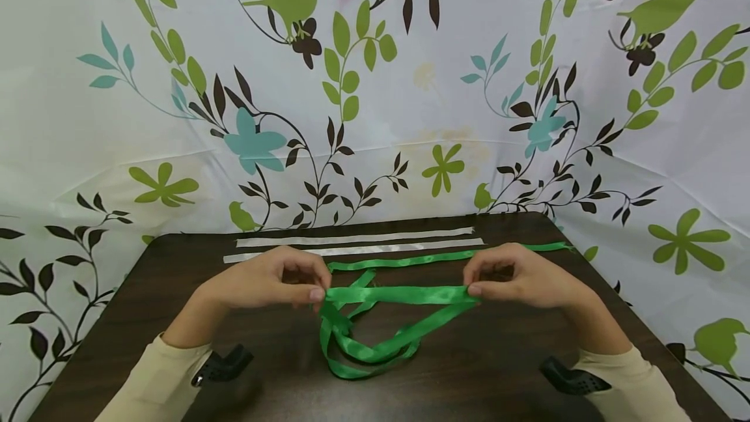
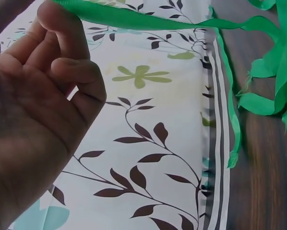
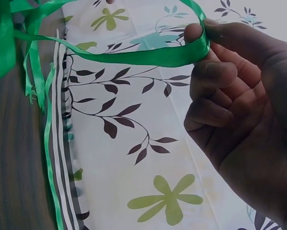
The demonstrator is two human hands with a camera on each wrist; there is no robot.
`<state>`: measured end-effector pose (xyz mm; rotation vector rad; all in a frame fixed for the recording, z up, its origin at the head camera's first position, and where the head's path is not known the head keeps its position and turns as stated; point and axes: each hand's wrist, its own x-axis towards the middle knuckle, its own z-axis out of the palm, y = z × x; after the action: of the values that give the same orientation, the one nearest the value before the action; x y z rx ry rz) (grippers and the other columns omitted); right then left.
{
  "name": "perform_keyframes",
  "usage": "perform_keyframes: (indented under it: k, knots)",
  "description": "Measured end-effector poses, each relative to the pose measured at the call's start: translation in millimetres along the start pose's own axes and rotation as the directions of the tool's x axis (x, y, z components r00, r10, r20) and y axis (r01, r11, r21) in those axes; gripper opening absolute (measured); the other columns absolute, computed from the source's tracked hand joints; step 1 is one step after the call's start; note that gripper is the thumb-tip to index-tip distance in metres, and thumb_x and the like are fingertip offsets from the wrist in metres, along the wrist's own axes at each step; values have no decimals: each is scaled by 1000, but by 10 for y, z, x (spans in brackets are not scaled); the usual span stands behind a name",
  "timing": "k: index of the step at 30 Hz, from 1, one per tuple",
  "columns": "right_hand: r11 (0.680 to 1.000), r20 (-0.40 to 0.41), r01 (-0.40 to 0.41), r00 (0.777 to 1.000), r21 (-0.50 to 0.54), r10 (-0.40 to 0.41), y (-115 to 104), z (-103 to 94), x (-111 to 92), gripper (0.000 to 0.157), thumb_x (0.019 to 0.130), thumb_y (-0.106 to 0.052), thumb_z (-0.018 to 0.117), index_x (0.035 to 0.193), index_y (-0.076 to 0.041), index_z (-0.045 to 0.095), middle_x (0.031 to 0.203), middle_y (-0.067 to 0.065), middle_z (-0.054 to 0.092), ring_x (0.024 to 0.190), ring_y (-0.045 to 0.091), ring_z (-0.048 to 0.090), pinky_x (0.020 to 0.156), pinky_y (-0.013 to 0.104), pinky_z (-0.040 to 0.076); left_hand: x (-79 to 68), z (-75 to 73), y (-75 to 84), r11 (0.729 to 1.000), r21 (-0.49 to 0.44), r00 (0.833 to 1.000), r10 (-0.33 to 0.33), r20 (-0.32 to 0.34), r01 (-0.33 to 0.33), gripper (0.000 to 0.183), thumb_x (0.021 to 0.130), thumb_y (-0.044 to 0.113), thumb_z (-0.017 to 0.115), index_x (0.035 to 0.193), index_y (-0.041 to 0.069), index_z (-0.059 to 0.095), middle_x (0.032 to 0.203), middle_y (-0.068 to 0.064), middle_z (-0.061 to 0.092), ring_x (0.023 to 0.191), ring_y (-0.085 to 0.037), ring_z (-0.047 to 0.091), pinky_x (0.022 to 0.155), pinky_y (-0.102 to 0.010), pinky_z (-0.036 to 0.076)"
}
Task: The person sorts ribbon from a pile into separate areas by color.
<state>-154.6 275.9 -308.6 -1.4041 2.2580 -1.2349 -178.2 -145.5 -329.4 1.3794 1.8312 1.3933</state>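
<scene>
A long green satin ribbon is stretched level between both hands in the head view. My left hand pinches it at the left, thumb against curled forefinger. At the other end of this span, my right hand pinches the ribbon between thumb and forefinger, where it folds back on itself. The rest of the ribbon hangs in loose loops below and between the hands, with a loose end sticking up near the left fingers. In the right wrist view, the ribbon bends around the fingertips.
Behind the hands, a cut green ribbon strip lies across the dark wooden table. Two white ribbon strips lie farther back, roughly parallel. A patterned cloth with birds and leaves hangs behind the table.
</scene>
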Motion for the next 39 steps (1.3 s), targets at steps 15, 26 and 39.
perform_keyframes:
  k: [15,26,39]
  knots:
    - [998,-31,66,997,-6,-66,-351,-113,0,32,82,16,57,100,-10,61,75,0,58,61,10,48,46,24,41,-104,-67,121,998,30,997,-49,-64,51,11,90,0,57,98,9,58,77,-8,51,62,-19,45,52,-34,41]
    - [995,-108,99,989,-22,-101,-418,-213,-116,35,78,22,56,99,-6,61,77,5,61,63,14,53,48,27,44,-129,-143,229,991,112,988,-54,-142,70,10,89,3,60,96,10,59,72,-5,48,60,-17,44,49,-32,39]
    - [999,-135,28,991,33,-23,-315,-296,-210,32,81,22,52,100,-3,60,76,5,60,51,12,43,39,28,35,-199,-247,43,990,66,964,-105,-244,124,12,90,7,60,101,9,58,80,-12,54,70,-26,51,56,-38,45]
